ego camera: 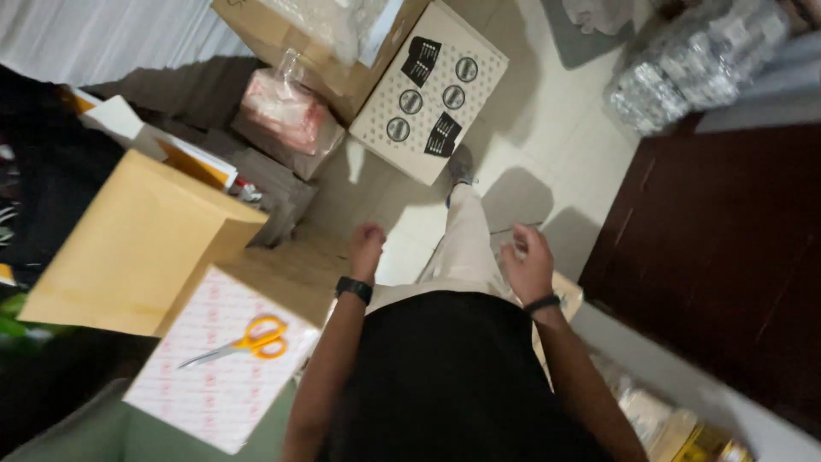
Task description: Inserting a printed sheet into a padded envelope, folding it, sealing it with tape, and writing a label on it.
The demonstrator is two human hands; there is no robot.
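I look straight down my own body as I stand on a pale tiled floor. My left hand [366, 245] hangs by my hip, curled into a loose fist with nothing in it. My right hand [528, 263] hangs on the other side, fingers loosely bent and apart, also holding nothing. Each wrist wears a dark band. Closest to my left hand is a white patterned box [201, 385] with yellow-handled scissors [246, 342] lying on top. A large brown envelope [137, 244] leans beside that box.
Ahead on the floor stand a dotted white carton [432, 90], an open cardboard box [316, 43] and a pink packet in clear wrap [286, 111]. A dark wooden cabinet [727, 257] fills the right. A clear-wrapped bundle [697, 64] lies at the top right.
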